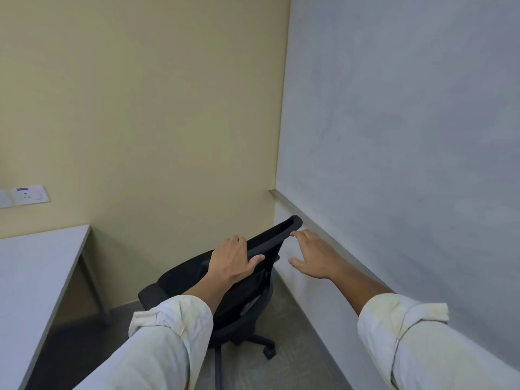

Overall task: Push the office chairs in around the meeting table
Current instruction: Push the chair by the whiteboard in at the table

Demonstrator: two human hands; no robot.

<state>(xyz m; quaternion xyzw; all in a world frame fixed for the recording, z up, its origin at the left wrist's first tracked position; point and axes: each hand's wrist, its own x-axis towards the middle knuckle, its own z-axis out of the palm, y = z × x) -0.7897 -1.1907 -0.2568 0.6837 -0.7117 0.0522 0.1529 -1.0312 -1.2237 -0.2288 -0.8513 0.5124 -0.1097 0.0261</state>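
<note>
A black mesh-backed office chair (247,294) on castors stands in the room's corner, its back tilted toward the right-hand wall. My left hand (233,260) grips the top edge of the backrest, thumb on the near side. My right hand (312,256) hovers just right of the backrest's upper corner with fingers spread, holding nothing; its fingertips are near the rim, contact unclear. The grey meeting table (31,266) fills the lower left, its corner leg about a chair's width from the chair.
A beige wall is straight ahead with a socket plate (28,195) at left. A grey-white wall with a ledge (306,218) runs close along the chair's right. Grey carpet (289,327) shows between chair and wall.
</note>
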